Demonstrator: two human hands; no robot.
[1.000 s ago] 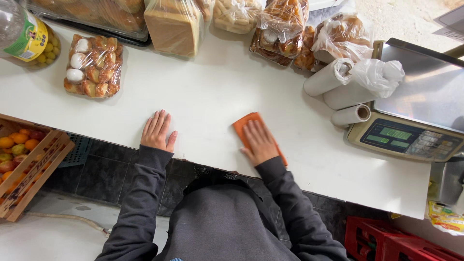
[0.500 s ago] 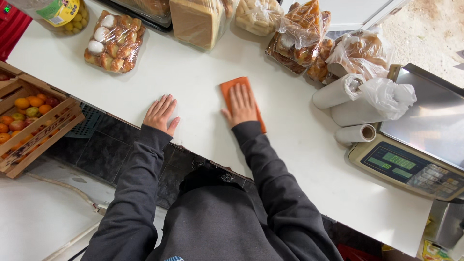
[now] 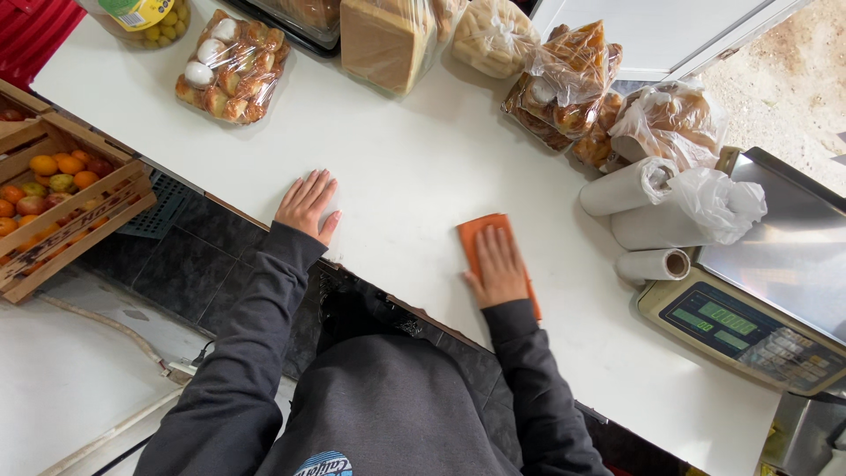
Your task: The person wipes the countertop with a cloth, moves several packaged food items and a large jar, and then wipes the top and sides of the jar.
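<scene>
— Where are the hands?

— Both lie flat on the white counter (image 3: 423, 176). The right hand (image 3: 499, 269) is spread open, palm down on an orange cloth (image 3: 483, 236); it presses it rather than grips it. The cloth lies near the counter's front edge, its far end showing past the fingertips.

— And the left hand (image 3: 307, 203)?

— Open too, fingers together, holding nothing, resting right at the front edge. The 2 hands are well apart, with bare counter between them.

— Any open room around the cloth?

— Plenty ahead and to the left. To the right, 3 rolls of plastic bags (image 3: 656, 211) lie near, and just beyond them a weighing scale (image 3: 749, 326) sits over the counter's right end.

— What is along the back edge?

— Bagged bread and pastries: a bag of mixed rolls (image 3: 231, 66), a wrapped loaf (image 3: 388, 40) and bags of pastries (image 3: 573, 75) further right.

— Below the counter?

— A wooden crate of fruit (image 3: 62, 189) on the left, apart from the counter's edge.
</scene>
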